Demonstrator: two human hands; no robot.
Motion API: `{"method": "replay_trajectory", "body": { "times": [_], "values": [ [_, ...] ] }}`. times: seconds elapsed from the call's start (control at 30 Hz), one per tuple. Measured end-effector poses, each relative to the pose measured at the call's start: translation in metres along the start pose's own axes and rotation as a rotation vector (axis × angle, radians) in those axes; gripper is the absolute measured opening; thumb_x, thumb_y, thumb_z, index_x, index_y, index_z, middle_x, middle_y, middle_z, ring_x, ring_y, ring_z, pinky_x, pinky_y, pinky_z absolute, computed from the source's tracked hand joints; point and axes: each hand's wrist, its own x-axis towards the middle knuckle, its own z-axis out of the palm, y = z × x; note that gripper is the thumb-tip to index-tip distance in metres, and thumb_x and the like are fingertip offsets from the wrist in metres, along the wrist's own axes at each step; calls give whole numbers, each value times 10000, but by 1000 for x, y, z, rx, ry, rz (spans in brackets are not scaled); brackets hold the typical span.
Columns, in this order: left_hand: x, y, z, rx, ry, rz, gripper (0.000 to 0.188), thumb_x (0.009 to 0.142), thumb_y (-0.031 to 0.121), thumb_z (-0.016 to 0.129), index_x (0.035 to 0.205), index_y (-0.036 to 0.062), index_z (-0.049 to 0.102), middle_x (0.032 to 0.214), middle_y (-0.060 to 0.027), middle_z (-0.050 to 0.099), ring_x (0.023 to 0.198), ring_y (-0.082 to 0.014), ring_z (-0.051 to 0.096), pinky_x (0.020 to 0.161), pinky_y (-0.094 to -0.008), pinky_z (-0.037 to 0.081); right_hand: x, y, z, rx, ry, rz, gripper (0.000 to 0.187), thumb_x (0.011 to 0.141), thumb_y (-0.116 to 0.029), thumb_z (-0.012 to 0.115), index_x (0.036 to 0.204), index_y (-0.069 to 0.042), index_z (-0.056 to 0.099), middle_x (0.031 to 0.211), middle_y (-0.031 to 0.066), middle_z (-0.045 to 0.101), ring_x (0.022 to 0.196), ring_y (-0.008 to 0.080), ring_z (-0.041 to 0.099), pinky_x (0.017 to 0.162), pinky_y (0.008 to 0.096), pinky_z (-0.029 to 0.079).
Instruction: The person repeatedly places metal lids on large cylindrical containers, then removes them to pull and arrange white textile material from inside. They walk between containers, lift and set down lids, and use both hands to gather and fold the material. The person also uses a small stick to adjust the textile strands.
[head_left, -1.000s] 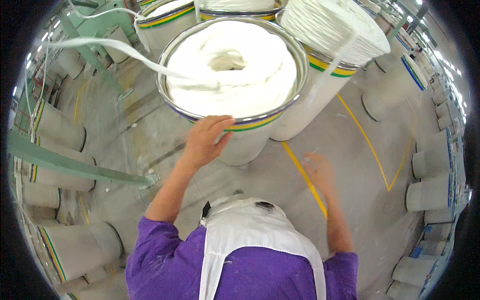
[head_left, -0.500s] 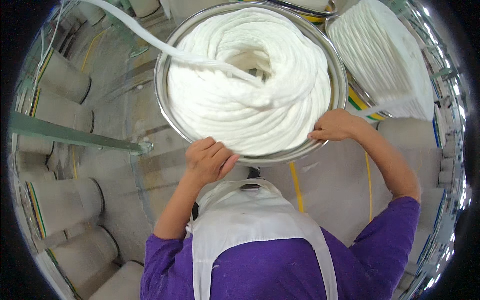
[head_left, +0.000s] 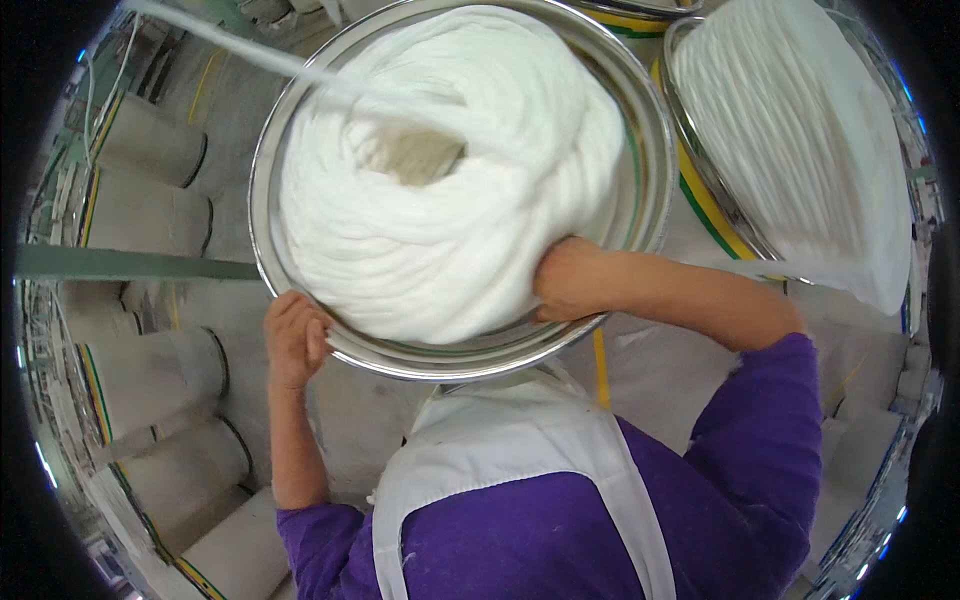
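Observation:
A round sliver can (head_left: 655, 215) with a shiny metal rim stands in front of me. Inside lies a thick coil of white cotton sliver (head_left: 420, 265) with a hollow in its middle. One loose strand (head_left: 235, 45) runs from the coil up past the far left rim. My left hand (head_left: 296, 338) is closed around the near left part of the rim. Inside the near right rim, my right hand (head_left: 572, 280) presses against the coil's side, where its fingers are mostly hidden. A gap shows between coil and can wall on the right.
A second can (head_left: 715, 205) at the right holds a tall heap of white sliver (head_left: 790, 150). More pale cans (head_left: 150, 380) line the left side. A green bar (head_left: 130, 263) reaches in from the left toward my can. Yellow lines (head_left: 601, 370) mark the floor.
The can has come nearer and shifted left, with the coil now against its left side. My left hand moved left with the rim. My right hand went from the rim inward to the coil.

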Motion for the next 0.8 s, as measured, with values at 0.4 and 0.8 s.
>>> {"method": "replay_trajectory", "body": {
  "times": [0.4, 0.8],
  "values": [
    [49, 108, 31, -546, -1240, -354, 470, 1022, 387, 440, 1254, 8, 593, 1218, -222, 605, 1141, -345, 559, 1022, -388, 395, -7, -40, 16, 93, 588, 178, 368, 802, -153, 616, 1154, -63, 678, 1193, 155, 655, 1159, 342, 591, 988, 491, 448],
    [60, 69, 56, -175, -986, -176, 538, 989, 471, 450, 1357, 87, 539, 1444, -108, 485, 1344, -271, 414, 1162, -363, 272, -49, -31, -18, 191, 237, 336, 343, 787, -312, 723, 880, 18, 723, 885, 194, 699, 875, 344, 675, 847, 401, 517]
  ]
}}
